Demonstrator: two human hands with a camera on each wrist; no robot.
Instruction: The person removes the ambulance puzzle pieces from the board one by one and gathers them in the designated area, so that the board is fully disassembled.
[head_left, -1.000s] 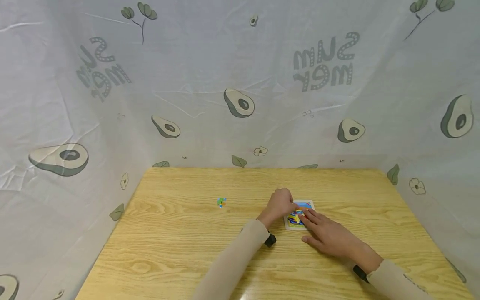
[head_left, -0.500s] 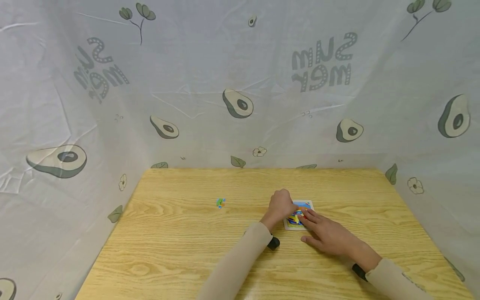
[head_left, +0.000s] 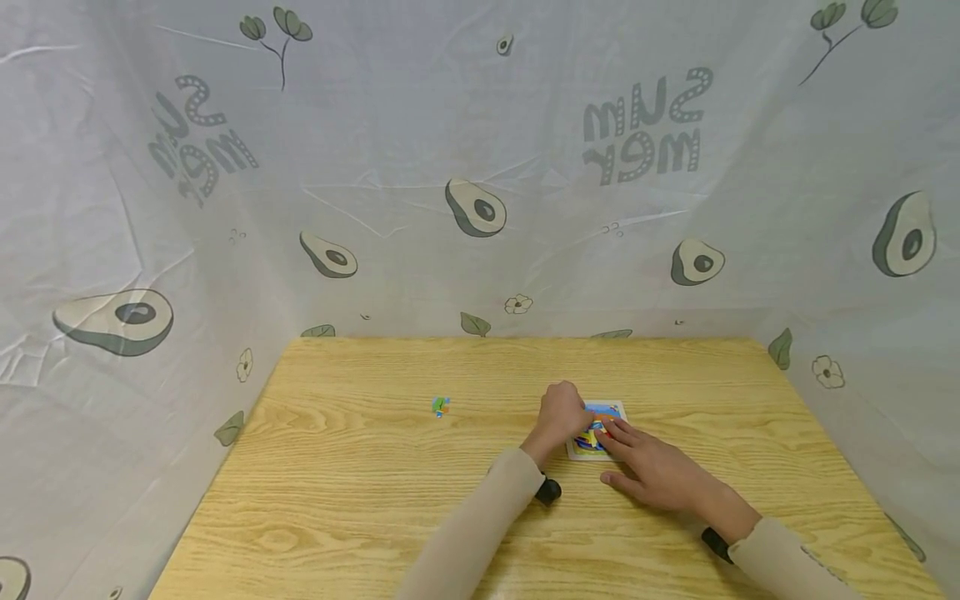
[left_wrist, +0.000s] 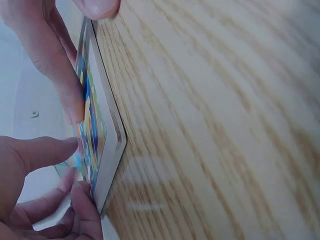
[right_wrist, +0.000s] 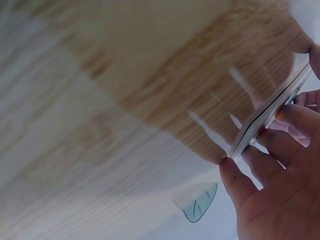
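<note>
A small jigsaw puzzle board (head_left: 581, 456) with a pale border and a colourful picture lies flat on the table. My left hand (head_left: 561, 410) is bent over its left side. In the left wrist view, the thumb (left_wrist: 52, 150) and curled fingers pinch a small bluish puzzle piece (left_wrist: 63, 168) at the picture's surface, mostly hidden by the fingers. From the right, my right hand (head_left: 660, 472) reaches in with extended fingers, their tips resting on the picture and board edge. Its thumb stays near the board's front right corner.
To the left on the wooden table (head_left: 337, 500) lies a small group of green, blue and orange puzzle pieces (head_left: 441, 407). A pale curtain (head_left: 405, 167) printed with avocados hangs around the back and sides of the table.
My left wrist and forearm have swung slightly to the right, while the fingers stay at the same spot on the puzzle. The right hand has hardly moved.
</note>
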